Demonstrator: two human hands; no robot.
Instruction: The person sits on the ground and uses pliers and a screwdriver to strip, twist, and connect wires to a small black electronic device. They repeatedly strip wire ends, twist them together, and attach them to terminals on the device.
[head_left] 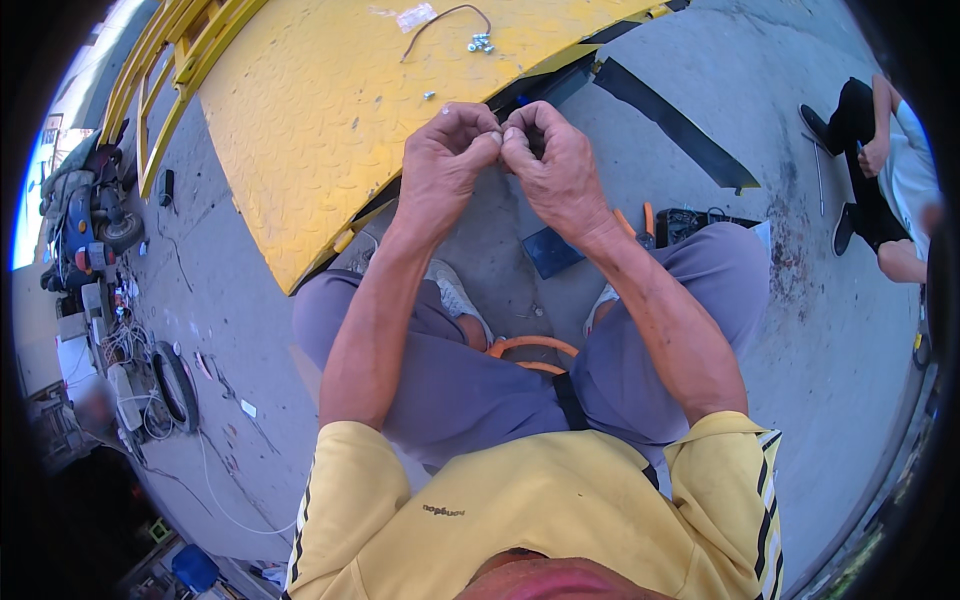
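Note:
My left hand point(452, 155) and my right hand point(550, 160) meet fingertip to fingertip over the near edge of a yellow tread-plate platform point(290, 140). Thumb and forefinger of each are pinched together. Whatever lies between them is too small or too hidden to make out. Close beyond my left hand, a single small screw point(429, 96) rests on the plate. Farther back is a little cluster of shiny screws point(481, 43), beside a bent brown wire point(445, 14) and a scrap of clear plastic point(416, 17).
A long black strip point(675, 122) slants across the concrete at right. Between my feet lies a dark blue box point(552, 252), with an orange ring-shaped handle point(535, 350) nearer me. At far right sits another person point(880, 150). Scooters point(85, 225), a tyre point(175, 386) and cables stand left.

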